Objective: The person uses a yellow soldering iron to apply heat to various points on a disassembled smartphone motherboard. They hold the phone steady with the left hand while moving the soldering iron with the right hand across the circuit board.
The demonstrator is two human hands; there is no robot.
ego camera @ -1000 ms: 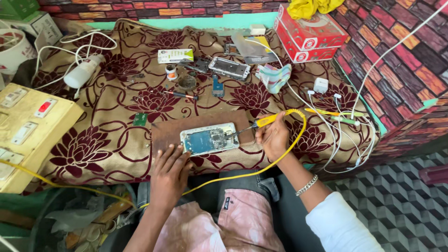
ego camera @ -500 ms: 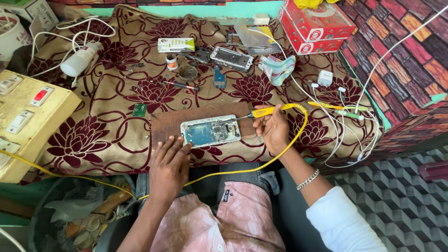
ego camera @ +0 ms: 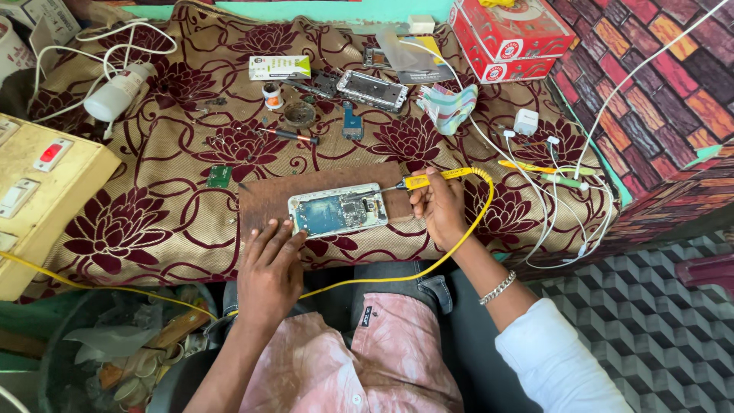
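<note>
White sleeve (ego camera: pixel 562 359); silver chain bracelet (ego camera: pixel 498 287); faded pink trousers (ego camera: pixel 367 359).

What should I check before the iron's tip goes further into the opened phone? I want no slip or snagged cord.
1. Left hand steadies the opened phone: ok, fingertips at its left end.
2. Phone lies flat on the brown board: ok.
3. Right hand grips the yellow soldering iron: ok.
4. Tip on the right joint: cannot tell, too small.
5. Yellow cord clear: not ok, it loops under the right wrist and across the lap.
</note>
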